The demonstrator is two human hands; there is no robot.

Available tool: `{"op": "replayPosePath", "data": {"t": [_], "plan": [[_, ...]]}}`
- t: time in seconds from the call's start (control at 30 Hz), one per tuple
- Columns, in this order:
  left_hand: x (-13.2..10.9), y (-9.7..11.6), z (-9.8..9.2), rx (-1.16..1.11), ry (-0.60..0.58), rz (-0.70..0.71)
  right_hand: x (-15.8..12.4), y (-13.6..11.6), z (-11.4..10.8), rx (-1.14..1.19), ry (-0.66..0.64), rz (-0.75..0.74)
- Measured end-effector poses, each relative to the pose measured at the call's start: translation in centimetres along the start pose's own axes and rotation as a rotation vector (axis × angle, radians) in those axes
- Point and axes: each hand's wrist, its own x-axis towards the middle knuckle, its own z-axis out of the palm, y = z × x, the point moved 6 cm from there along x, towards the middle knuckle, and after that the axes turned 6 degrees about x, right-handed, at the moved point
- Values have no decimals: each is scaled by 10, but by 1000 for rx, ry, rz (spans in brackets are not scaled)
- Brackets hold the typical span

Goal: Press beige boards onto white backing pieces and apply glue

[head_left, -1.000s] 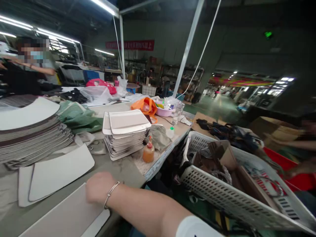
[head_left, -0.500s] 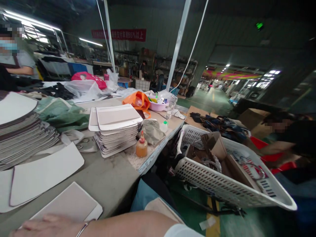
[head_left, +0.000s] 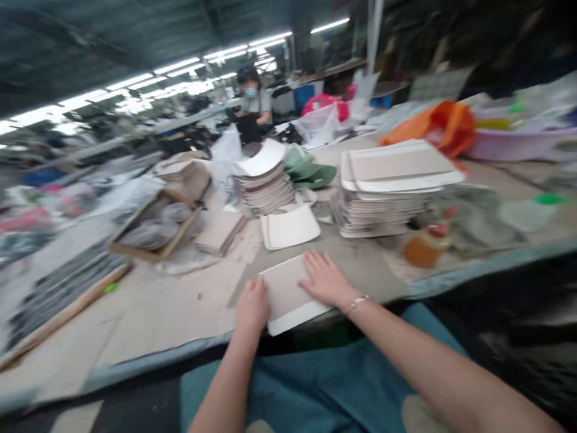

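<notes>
Left hand (head_left: 252,307) newly in view, both hands flat, open on panel (head_left: 288,294), right hand (head_left: 325,279)

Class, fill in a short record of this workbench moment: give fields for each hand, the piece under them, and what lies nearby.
left hand: flat on the left edge of the panel
right hand: flat on top of the panel, bracelet at wrist
panel: pale flat piece at the table's near edge
nearby: stack of panels; orange bottle
background: a person at a far table
</notes>
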Motion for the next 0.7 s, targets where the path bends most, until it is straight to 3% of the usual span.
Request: {"op": "replayPosePath", "data": {"t": [0.07, 0.13, 0.27, 0.4, 0.5, 0.57, 0.63, 0.7], "plan": [[-19, -31, -12, -13, 150, -35, 6, 2, 8, -17, 37, -40], [-32, -27, -16, -19, 280, 69, 8, 3, 11, -25, 59, -64], [-53, 14, 1, 42, 237, 390, 3, 0, 5, -22, 23, -30], [-58, 15, 18, 97, 220, 390, 1, -5, -7, 62, -48, 9], [-50, 8, 28, 117, 276, 393, -5, -1, -30, 173, -32, -30], [-46, 6, 32, 116, 312, 396, -25, 7, -62, 223, 116, -50], [-47, 7, 32, 112, 328, 397, -62, 25, -101, 243, 376, -37], [-52, 9, 28, 106, 319, 397, -107, 60, -136, 275, 676, 72]]}}
